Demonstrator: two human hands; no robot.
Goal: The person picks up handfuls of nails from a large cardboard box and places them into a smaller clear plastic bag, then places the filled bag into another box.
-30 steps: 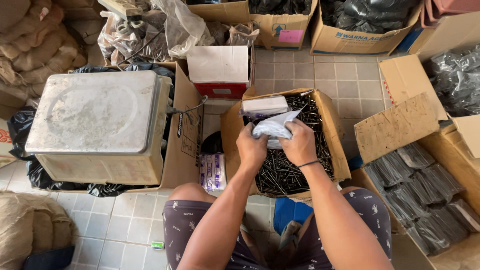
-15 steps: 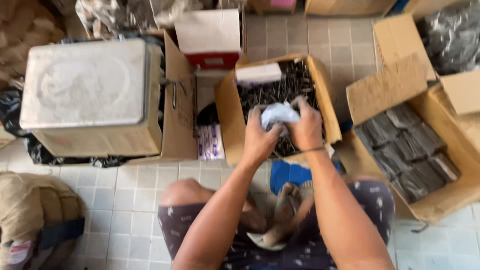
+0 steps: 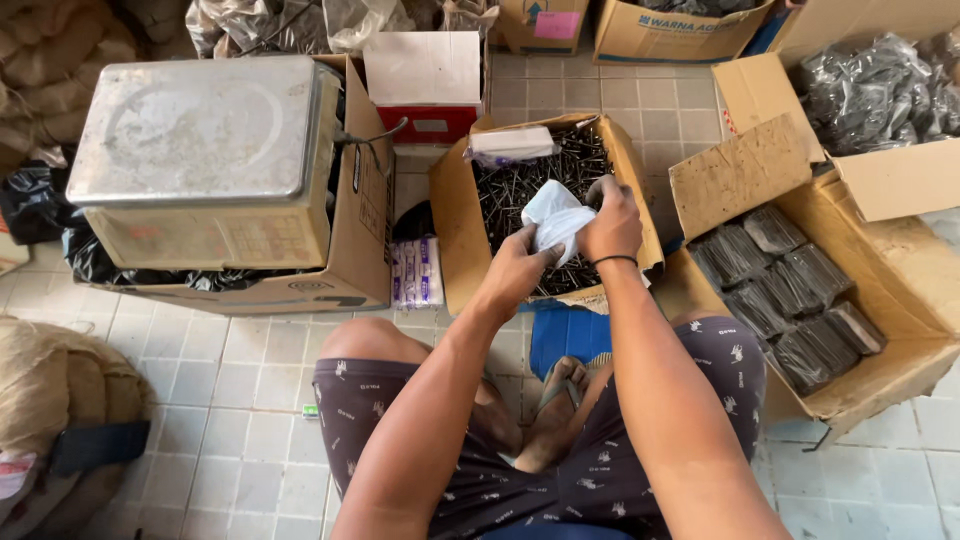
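Both my hands hold a small white plastic bag [image 3: 553, 216] above an open cardboard box [image 3: 455, 215] filled with dark loose nails [image 3: 510, 185]. My left hand [image 3: 517, 268] pinches the bag's lower edge. My right hand [image 3: 610, 222], with a black band on the wrist, grips its right side. A stack of white bags [image 3: 510, 145] lies on the far rim of the box. I sit on the tiled floor with knees apart, and the box stands just ahead of them.
A metal weighing scale [image 3: 205, 150] rests on a cardboard box at left. At right is a box of packed nail bundles [image 3: 785, 290]. A pack of small bags [image 3: 418, 272] lies between the boxes. Sacks [image 3: 60, 400] lie lower left; more boxes stand behind.
The view has tilted and shifted. My hands have stayed over the nail box, working the white bag, which now hangs slightly lower and more spread.
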